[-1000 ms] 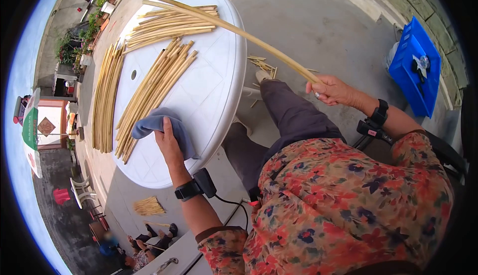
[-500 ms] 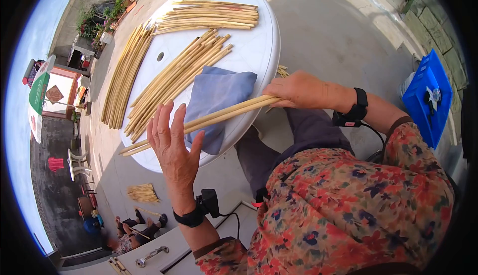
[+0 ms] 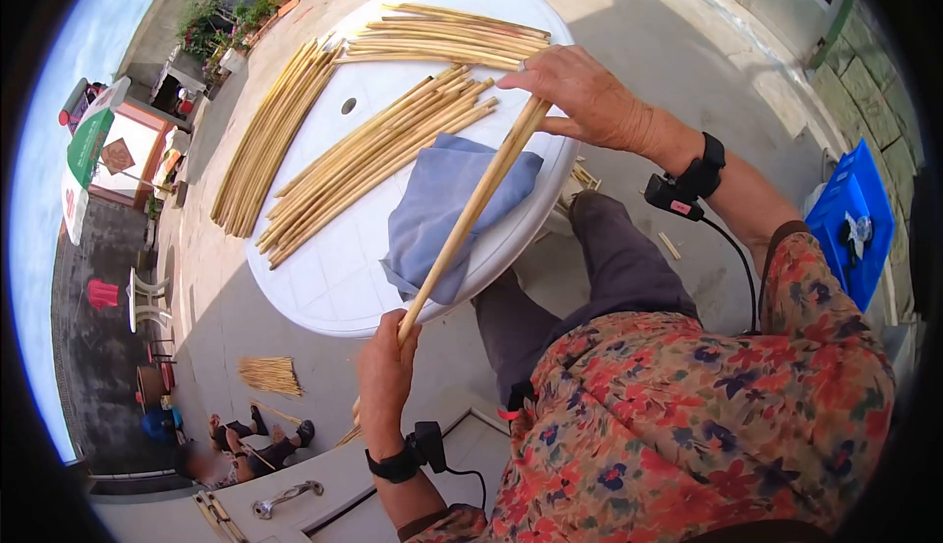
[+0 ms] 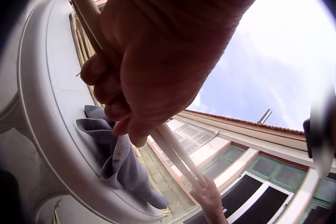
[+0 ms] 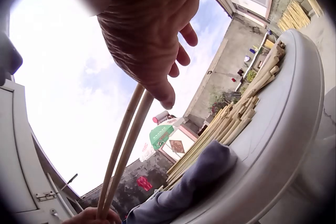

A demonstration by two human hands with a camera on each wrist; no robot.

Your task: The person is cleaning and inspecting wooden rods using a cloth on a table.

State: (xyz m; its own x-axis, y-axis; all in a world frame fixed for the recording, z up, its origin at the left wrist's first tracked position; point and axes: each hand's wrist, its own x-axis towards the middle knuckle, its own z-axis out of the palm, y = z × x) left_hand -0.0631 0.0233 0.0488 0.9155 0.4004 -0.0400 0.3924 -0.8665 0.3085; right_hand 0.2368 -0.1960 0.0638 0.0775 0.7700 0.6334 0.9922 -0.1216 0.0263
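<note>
Two long tan cane sticks [image 3: 471,207] slant side by side between my hands, in front of the white table's near edge. My left hand [image 3: 387,366] grips them near their lower end, fingers curled round them in the left wrist view. At the upper end is my right hand [image 3: 587,101], fingers loosely extended over the tips. In the right wrist view its fingers [image 5: 181,56] stand apart from the sticks, whose tips are hidden behind the thumb. Behind the sticks, a blue-grey cloth [image 3: 417,219] lies crumpled on the table [image 3: 305,292].
Three groups of similar sticks lie on the table: a left bundle [image 3: 275,135], a middle bundle [image 3: 378,170] and a back bundle [image 3: 452,37]. A blue bin [image 3: 855,224] stands at the right. Another bundle [image 3: 270,376] lies on the ground near a seated person [image 3: 250,450].
My left hand laid down the cloth, opened, then took hold of the sticks' lower end. My right hand rose to their upper end and loosened; the sticks tilt more steeply.
</note>
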